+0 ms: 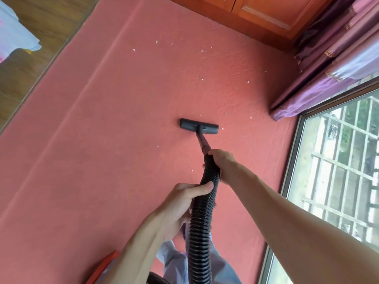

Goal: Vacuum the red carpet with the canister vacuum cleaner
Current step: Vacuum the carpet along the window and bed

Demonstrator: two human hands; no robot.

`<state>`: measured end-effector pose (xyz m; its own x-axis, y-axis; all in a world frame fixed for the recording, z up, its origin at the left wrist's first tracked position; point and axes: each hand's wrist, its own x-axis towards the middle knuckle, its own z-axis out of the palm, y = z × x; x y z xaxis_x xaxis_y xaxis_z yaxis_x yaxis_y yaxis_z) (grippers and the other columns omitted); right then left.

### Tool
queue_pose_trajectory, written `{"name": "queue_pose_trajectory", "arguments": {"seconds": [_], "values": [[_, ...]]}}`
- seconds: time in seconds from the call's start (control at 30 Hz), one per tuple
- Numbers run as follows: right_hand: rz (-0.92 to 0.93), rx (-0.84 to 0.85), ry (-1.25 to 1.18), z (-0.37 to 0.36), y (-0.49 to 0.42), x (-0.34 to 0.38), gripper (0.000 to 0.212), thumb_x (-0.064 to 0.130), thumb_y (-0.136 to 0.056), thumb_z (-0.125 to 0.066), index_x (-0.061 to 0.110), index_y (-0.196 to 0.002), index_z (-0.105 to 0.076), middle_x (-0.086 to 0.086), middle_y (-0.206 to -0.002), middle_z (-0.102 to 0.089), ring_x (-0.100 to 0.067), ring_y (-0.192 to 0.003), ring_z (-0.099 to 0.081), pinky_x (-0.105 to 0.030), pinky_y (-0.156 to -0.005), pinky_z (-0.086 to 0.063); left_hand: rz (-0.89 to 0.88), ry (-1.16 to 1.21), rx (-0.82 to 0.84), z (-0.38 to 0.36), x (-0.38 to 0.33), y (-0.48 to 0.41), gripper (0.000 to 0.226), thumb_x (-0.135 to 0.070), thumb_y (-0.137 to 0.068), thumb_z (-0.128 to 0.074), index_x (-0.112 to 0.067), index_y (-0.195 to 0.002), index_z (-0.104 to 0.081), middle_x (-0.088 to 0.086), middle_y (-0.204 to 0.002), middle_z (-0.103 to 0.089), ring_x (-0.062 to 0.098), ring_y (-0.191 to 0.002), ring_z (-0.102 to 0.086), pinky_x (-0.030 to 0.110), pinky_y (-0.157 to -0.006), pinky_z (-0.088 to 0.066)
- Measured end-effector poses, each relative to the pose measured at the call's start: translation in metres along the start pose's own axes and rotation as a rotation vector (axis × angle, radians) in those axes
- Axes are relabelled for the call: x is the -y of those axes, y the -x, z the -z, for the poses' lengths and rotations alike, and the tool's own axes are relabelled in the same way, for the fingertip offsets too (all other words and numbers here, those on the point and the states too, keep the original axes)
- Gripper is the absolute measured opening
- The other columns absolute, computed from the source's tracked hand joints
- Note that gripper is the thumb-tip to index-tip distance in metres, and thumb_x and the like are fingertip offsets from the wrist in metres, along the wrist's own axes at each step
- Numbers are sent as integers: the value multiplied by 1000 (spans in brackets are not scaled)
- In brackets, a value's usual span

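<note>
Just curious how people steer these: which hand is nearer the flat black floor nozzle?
Right. The right hand grips the front end of the ribbed black hose, behind the flat black floor nozzle; the left hand holds the hose farther back.

Single head-worn wide-angle view, looking forward and steeply down from above the red carpet (102, 150). Closest to the lens: left hand (182, 201) and right hand (223, 162), gripping the black hose (200, 238). Farther off, wooden cabinet (256, 11) along the carpet's far edge; window (338, 160) along its right edge.
</note>
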<state>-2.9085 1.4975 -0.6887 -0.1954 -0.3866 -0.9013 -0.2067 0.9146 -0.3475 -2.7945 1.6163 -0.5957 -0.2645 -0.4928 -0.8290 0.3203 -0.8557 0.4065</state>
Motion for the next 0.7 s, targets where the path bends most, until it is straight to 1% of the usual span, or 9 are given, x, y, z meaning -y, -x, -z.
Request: {"name": "queue_pose_trajectory", "arguments": {"seconds": [0.03, 0.1, 0.17, 0.27, 0.33, 0.47, 0.53, 0.63, 0.7], "values": [[8, -14, 35, 0, -1, 0, 21, 17, -83, -60, 2, -98, -58, -18, -93, -67, -33, -84, -67, -46, -80, -55, -1, 1, 5, 0, 0, -1, 38, -33, -88, -70, 4, -98, -72, 15, -80, -68, 25, -63, -59, 43, -73, -47], [16, -32, 55, -1, -6, 6, 22, 16, -80, -61, 0, -94, -58, -22, -99, -68, -36, -92, -69, -51, -85, -54, -12, 11, 4, -1, 0, -7, 35, -34, -89, -69, 0, -96, -72, 15, -81, -69, 27, -68, -59, 47, -78, -48], [40, -54, 64, -2, -17, 17, 17, 17, -83, -62, 1, -89, -57, -22, -97, -68, -36, -90, -70, -52, -85, -56, -23, 41, -25, -5, -2, -18, 33, -35, -90, -70, -3, -94, -72, 15, -81, -70, 28, -73, -59, 49, -81, -48], [55, -72, 131, -2, -41, 36, 26, 19, -81, -62, 1, -99, -60, -20, -101, -70, -35, -92, -70, -52, -85, -56, -39, 72, -81, -10, -9, -41, 32, -36, -90, -70, -4, -95, -73, 12, -79, -71, 29, -77, -58, 45, -80, -47], [68, -78, 153, -2, -54, 42, 27, 19, -82, -62, 1, -101, -59, -21, -104, -70, -35, -93, -70, -53, -85, -56, -40, 84, -94, -13, -13, -53, 36, -36, -90, -70, -1, -97, -73, 11, -79, -71, 28, -77, -59, 45, -80, -48], [64, -89, 184, 6, -52, 40, 20, 19, -79, -62, 3, -88, -56, -22, -100, -69, -37, -90, -70, -56, -82, -56, -9, 87, -47, -15, -12, -52, 30, -34, -88, -72, -4, -92, -75, 14, -81, -71, 28, -74, -61, 48, -80, -48], [42, -73, 197, 14, -42, 37, 19, 18, -75, -62, 4, -87, -56, -22, -99, -70, -37, -89, -70, -58, -82, -56, 0, 83, 14, -16, -10, -41, 28, -34, -88, -72, -6, -89, -75, 15, -84, -71, 27, -71, -60, 49, -80, -48], [44, -73, 201, 17, -41, 45, 19, 20, -80, -63, 4, -89, -57, -20, -100, -70, -35, -90, -71, -55, -83, -57, -17, 65, -11, -20, -17, -40, 31, -33, -89, -70, -2, -95, -74, 15, -86, -71, 25, -71, -62, 46, -80, -51], [46, -62, 215, 12, -47, 56, 22, 23, -84, -61, 4, -95, -59, -19, -101, -71, -34, -90, -71, -50, -83, -57, -33, 74, -63, -24, -23, -48, 31, -34, -89, -71, -3, -94, -74, 13, -84, -71, 27, -75, -63, 53, -84, -54]]}}
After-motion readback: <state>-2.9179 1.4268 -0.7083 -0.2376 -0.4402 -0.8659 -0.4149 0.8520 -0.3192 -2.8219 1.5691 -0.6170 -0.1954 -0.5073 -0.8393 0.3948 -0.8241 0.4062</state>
